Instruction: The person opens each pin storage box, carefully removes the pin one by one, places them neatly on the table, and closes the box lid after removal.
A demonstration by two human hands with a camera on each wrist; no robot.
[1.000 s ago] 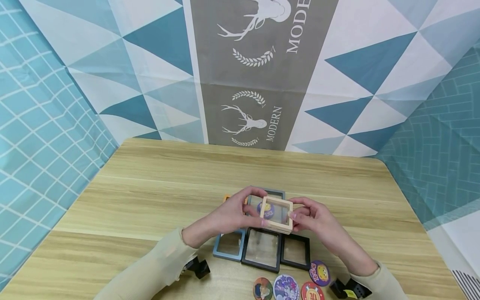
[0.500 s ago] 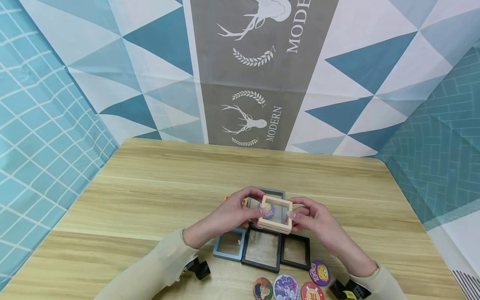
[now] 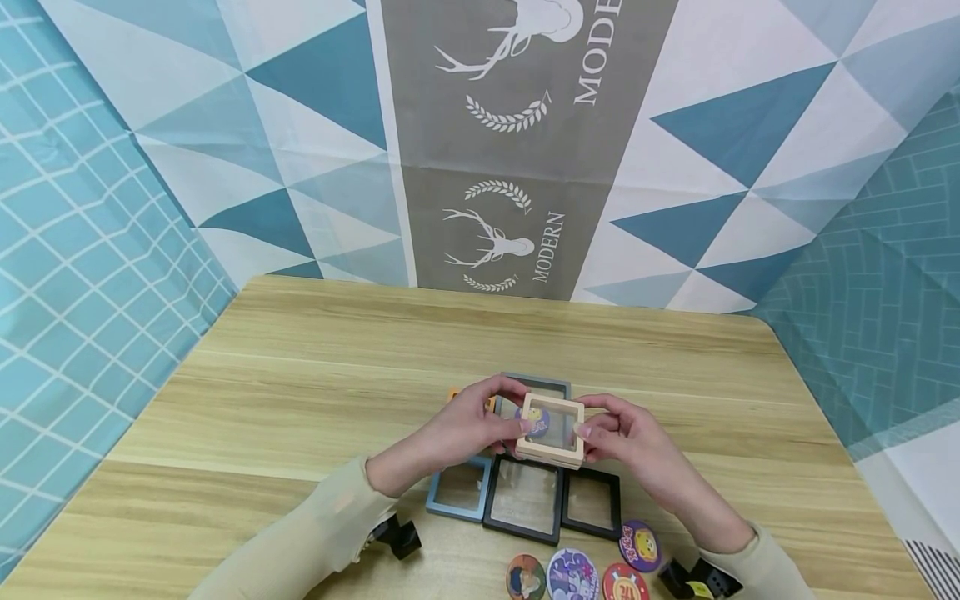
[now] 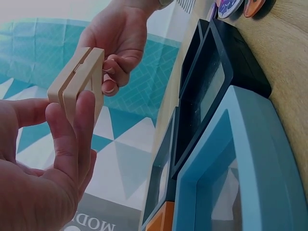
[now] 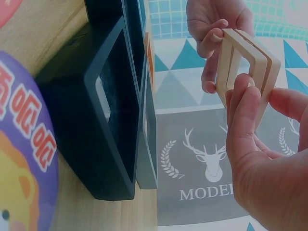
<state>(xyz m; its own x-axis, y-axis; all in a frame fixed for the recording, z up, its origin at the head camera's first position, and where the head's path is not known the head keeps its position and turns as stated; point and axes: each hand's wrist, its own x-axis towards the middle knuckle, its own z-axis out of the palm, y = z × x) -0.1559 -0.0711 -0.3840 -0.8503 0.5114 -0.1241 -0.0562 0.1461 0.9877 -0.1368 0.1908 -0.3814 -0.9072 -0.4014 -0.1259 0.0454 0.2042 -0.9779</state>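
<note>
Both hands hold a beige, square display frame with a see-through window (image 3: 551, 454) above the table. My left hand (image 3: 468, 425) pinches its left side, thumb on the near face and fingers behind. On the opposite side, my right hand (image 3: 630, 433) grips it between thumb and fingers. In the left wrist view the frame (image 4: 79, 82) shows two layers with a narrow slit between them; the right wrist view shows the same slit along the frame (image 5: 262, 62). A round purple badge (image 3: 536, 422) shows through the window, apparently lying behind the frame.
Below the hands lie a light blue frame (image 3: 453, 510), a large black frame (image 3: 520, 529) and a smaller black frame (image 3: 591, 528). A grey frame (image 3: 551, 384) and an orange one (image 3: 453, 393) are partly hidden behind. Several round badges, including a red one (image 3: 625, 583), lie near the front.
The left thumb has moved up from the beige frame's lower left corner to its left side. The frame has shifted slightly left; the right hand stays nearly still.
</note>
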